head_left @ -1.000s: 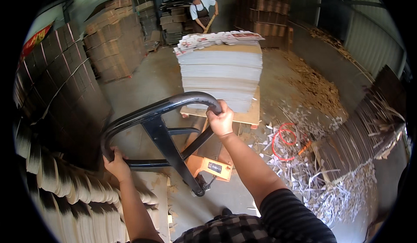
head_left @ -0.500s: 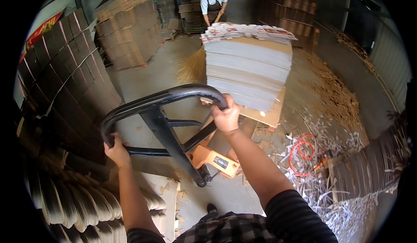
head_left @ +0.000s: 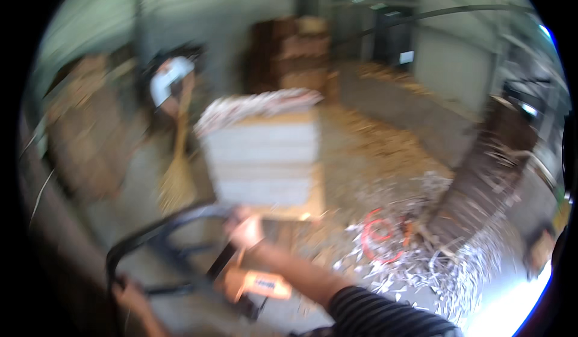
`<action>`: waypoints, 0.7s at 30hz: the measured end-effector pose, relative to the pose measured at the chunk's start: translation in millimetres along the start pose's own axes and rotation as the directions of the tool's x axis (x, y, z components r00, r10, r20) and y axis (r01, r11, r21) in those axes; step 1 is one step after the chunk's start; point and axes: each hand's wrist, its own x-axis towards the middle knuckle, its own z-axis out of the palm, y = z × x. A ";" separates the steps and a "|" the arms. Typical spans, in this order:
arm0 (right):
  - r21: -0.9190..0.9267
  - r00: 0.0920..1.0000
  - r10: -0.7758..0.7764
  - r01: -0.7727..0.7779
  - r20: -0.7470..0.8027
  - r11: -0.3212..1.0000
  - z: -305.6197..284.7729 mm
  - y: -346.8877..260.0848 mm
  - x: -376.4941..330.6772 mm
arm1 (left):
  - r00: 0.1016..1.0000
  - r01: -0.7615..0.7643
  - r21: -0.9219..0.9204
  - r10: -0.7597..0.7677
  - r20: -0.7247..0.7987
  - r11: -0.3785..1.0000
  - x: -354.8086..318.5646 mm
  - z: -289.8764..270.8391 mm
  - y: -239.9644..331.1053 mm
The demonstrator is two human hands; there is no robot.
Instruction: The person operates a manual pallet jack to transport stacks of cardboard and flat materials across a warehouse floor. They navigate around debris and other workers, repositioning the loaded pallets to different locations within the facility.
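Note:
Both my hands grip the black loop handle point(head_left: 174, 219) of an orange pallet jack point(head_left: 262, 283). My left hand point(head_left: 131, 298) is closed round the lower left side of the loop. On its upper right corner my right hand point(head_left: 245, 230) is wrapped. Just beyond the jack stands a tall stack of white and grey sheets point(head_left: 262, 162) on a wooden pallet point(head_left: 301, 212), with printed sheets point(head_left: 259, 109) lying loose on top. The jack's forks are mostly hidden by the handle and stack. Motion blurs the whole picture.
A co-worker point(head_left: 171, 81) bends at the far left with a straw broom point(head_left: 179, 183). Brown cardboard stacks point(head_left: 87, 138) stand at left and back. White paper scraps point(head_left: 445, 271), a red hose point(head_left: 385, 236) and a brown stack point(head_left: 481, 168) lie to the right.
My view has swung right and up, so the sheet stack and handle sit further left in the picture. Both hands keep their hold on the handle.

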 end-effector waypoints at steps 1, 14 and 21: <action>0.344 0.976 0.214 -0.214 0.039 0.914 7.7 -36.3 9.9 | 0.995 -0.088 -0.020 0.087 -0.039 0.996 45.2 -16.1 -37.8; 0.473 0.962 0.265 -0.205 -0.065 0.857 124.2 35.5 144.4 | 0.950 -0.222 -0.106 0.239 0.199 0.969 169.6 210.2 -74.7; 0.496 0.946 0.315 -0.237 -0.079 0.836 217.8 72.2 195.1 | 0.977 -0.107 -0.143 0.131 0.167 0.984 225.9 287.2 -102.5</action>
